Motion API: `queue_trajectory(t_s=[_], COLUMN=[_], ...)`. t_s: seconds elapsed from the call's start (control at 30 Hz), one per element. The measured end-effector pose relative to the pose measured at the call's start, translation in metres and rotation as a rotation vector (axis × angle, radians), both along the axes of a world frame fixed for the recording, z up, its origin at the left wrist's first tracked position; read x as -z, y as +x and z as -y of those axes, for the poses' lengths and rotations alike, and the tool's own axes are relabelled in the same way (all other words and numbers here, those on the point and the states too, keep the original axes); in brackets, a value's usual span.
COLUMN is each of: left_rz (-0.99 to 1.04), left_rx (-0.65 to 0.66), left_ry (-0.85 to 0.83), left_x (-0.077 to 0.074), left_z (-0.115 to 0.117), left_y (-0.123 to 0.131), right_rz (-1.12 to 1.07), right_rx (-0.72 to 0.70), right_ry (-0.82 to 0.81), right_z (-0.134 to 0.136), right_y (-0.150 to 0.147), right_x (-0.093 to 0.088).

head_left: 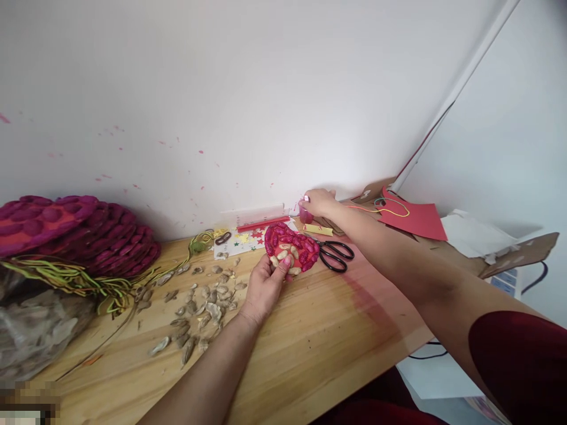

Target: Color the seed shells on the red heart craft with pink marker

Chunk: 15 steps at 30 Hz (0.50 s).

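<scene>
My left hand (pixel 267 282) grips a round craft piece (pixel 275 232) near the middle of the table, thumb pressed on its front. Glossy magenta peanut shells ring its rim, while bare tan peanut shells cover the lower middle over a red backing. My right hand (pixel 321 203) reaches far forward to a small jar of pink paint (pixel 305 213) by the wall, its fingers bent together at the jar's top. What those fingers hold is too small to make out. Black-handled scissors (pixel 337 255) lie just right of the craft piece.
Loose peanut shells (pixel 215 310) scatter across the wooden table (pixel 305 354). Stacked magenta craft pieces (pixel 128 236), green-yellow cords (pixel 84 277) and a plastic bag (pixel 39 330) sit left. Star stickers (pixel 248 237) lie near the wall; red paper (pixel 416 219) and cardboard (pixel 520 252) are right.
</scene>
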<state>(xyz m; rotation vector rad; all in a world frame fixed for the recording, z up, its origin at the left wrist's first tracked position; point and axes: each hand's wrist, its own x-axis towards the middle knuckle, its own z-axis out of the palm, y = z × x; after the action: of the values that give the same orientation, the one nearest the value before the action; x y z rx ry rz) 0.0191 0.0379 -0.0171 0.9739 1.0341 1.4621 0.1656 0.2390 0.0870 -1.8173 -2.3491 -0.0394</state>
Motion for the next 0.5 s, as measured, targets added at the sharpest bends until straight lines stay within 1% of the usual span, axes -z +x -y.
queue_trajectory(t_s=[0.2,0.3,0.4,0.5], left_rz=[-0.013,-0.005,0.034,0.061], left_rx=[0.007,0.01,0.014,0.005], left_ry=[0.029,0.039,0.031,0.012], left_x=[0.005,0.008,0.009,0.009], left_z=[-0.002,-0.003,-0.004,-0.003], left_y=[-0.001,-0.001,-0.001,-0.001], right_rz=[-0.12,-0.211,-0.326,-0.472], right_rx=[0.058,0.08,0.116,0.076], right_ry=[0.056,0.106,0.194,0.25], right_z=[-0.003,0.001,0.013,0.04], right_y=[0.013,0.022,0.035,0.043], right_x=[0.002,0.0,-0.005,-0.009])
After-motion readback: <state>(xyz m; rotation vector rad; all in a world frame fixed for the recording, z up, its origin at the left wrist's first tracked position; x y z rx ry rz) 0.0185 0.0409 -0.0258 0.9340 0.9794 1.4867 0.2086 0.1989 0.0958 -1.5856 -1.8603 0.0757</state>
